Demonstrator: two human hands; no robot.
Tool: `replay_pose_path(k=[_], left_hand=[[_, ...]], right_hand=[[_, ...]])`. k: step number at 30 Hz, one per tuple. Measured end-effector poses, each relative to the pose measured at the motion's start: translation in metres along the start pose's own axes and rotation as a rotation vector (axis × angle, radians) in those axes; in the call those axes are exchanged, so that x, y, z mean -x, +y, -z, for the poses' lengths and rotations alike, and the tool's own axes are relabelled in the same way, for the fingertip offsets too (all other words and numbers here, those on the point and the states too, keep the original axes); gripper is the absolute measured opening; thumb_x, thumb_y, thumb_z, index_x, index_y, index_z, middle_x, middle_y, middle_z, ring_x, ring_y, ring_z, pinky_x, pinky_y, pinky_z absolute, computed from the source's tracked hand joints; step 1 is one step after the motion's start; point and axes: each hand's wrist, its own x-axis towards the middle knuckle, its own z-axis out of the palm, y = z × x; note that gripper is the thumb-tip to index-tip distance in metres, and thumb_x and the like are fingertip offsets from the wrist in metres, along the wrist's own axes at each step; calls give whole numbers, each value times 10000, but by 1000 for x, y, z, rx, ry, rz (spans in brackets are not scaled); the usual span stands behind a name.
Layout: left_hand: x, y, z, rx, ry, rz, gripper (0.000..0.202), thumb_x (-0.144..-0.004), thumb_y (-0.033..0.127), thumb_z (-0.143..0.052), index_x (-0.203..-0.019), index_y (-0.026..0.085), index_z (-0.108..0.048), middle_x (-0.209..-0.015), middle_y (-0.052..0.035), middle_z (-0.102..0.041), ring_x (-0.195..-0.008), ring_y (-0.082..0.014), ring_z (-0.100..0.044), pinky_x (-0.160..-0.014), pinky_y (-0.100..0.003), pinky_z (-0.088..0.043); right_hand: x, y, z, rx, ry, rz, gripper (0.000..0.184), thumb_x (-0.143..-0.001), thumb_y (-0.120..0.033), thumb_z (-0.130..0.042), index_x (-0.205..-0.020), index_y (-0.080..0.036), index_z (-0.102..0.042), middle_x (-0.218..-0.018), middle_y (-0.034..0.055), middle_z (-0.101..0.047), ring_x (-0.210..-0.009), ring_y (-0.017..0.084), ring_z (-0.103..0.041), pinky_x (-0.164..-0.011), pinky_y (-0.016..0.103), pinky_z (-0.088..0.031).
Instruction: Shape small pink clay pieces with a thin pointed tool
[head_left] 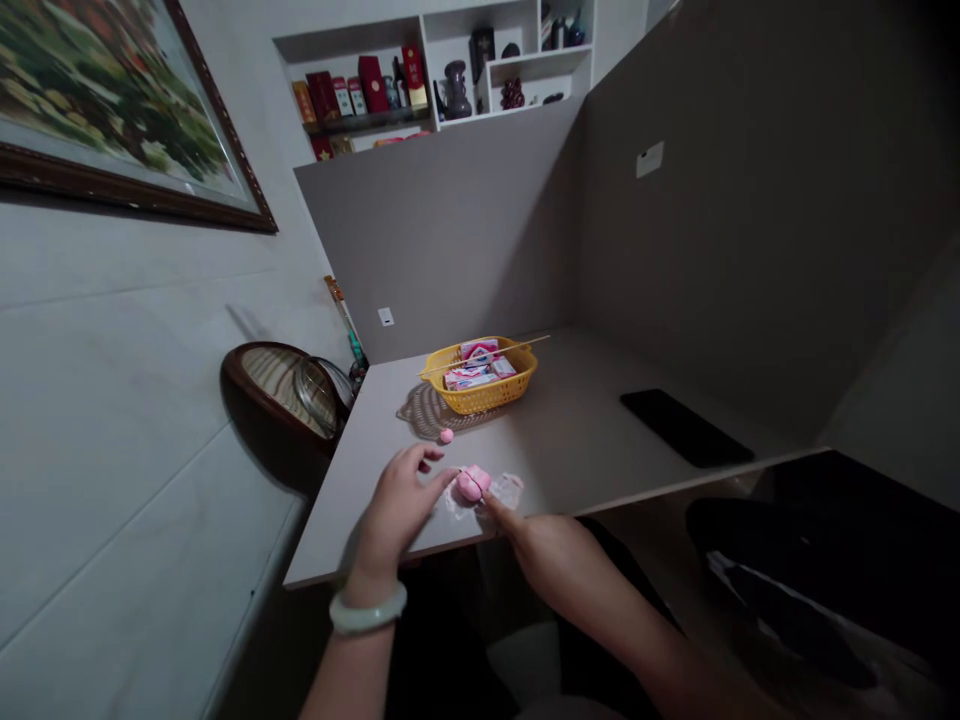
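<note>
A lump of pink modelling clay (473, 484) lies on a crumpled clear plastic wrapper (510, 489) near the table's front edge. A thin dark line crosses the lump; whether it is a groove or something thin, I cannot tell. My left hand (399, 503), with a pale bangle at the wrist, is open, its thumb at the lump's left side and its fingers bent above the table. From the right, my right hand (546, 548) reaches its stretched index finger to the lump's lower right edge; its other fingers are mostly hidden. A small pink ball (447, 436) sits beyond my left hand.
Behind the ball stands a yellow plastic basket (480, 402) with pink-and-white packets in it and a thin wooden stick (517, 345) across its top. A black flat object (684, 427) lies at the table's right. Grey panels (465, 230) rise along the back and right.
</note>
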Motion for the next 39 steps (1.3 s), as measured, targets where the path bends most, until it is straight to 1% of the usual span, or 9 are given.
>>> replay_pose_path(k=[1,3,7,12,20,24,29,34,39], left_hand=[[12,1,-8,-14,46,82,253,-871,409,-647,-1017,202,-662,-1038,-77,-683,-959,-243,-624,-896,-374,-489],[31,3,-25,-10,68,133,229,-887,414,-628,-1004,217,-639,-1043,-78,-685,-972,-253,-625,-881,-370,-494],[45,6,-46,-129,131,42,276,-886,387,-638,-1122,248,-607,-1167,-101,-662,-1119,-301,-578,-983,-427,-449],[41,11,-47,-126,141,10,224,-898,349,-615,-1092,237,-624,-1115,-98,-678,-1070,-300,-596,-941,-453,-477],[38,11,-54,-217,223,-61,231,-873,268,-646,-1097,221,-615,-1090,-67,-688,-1051,-261,-622,-909,-405,-520],[38,13,-53,-246,231,-47,202,-865,264,-652,-1060,215,-630,-1076,-66,-698,-1043,-264,-619,-903,-404,-518],[39,17,-53,-273,253,-4,193,-835,260,-670,-1020,214,-644,-1050,-59,-703,-1013,-261,-619,-890,-389,-506],[38,19,-54,-287,275,15,152,-837,266,-658,-979,216,-641,-1019,-48,-710,-993,-244,-620,-869,-359,-499],[38,18,-55,-302,273,48,175,-848,287,-649,-1008,215,-646,-1034,-53,-707,-985,-234,-628,-853,-345,-502]], right_hand=[[0,0,-1,8,-26,11,663,-904,-108,-428,-1543,-278,-383,-874,67,-786,-679,208,-726,-551,240,-407],[0,1,-2,32,-68,23,667,-896,-89,-413,-1546,-236,-379,-841,76,-781,-653,216,-723,-510,245,-376],[0,1,-3,53,-87,16,657,-886,-60,-395,-1524,-213,-421,-818,85,-776,-669,218,-728,-494,248,-352],[-2,0,-4,33,-101,1,659,-898,-77,-394,-1536,-241,-398,-859,78,-781,-705,228,-738,-512,256,-375],[-3,-4,2,-11,-161,-36,681,-873,-56,-405,-1535,-217,-404,-906,100,-783,-745,255,-744,-572,281,-438],[-5,-1,1,-23,-186,-7,678,-877,-62,-396,-1541,-200,-392,-886,107,-781,-750,262,-742,-603,293,-459],[-6,6,2,-25,-198,47,643,-922,-94,-357,-1556,-204,-358,-971,122,-777,-779,249,-739,-619,285,-465],[-3,8,4,-28,-171,64,649,-925,-97,-359,-1564,-210,-342,-960,125,-777,-800,254,-739,-632,278,-466],[-4,7,-6,-52,-97,62,648,-893,-90,-412,-1529,-215,-418,-885,119,-780,-722,270,-737,-557,277,-454]])
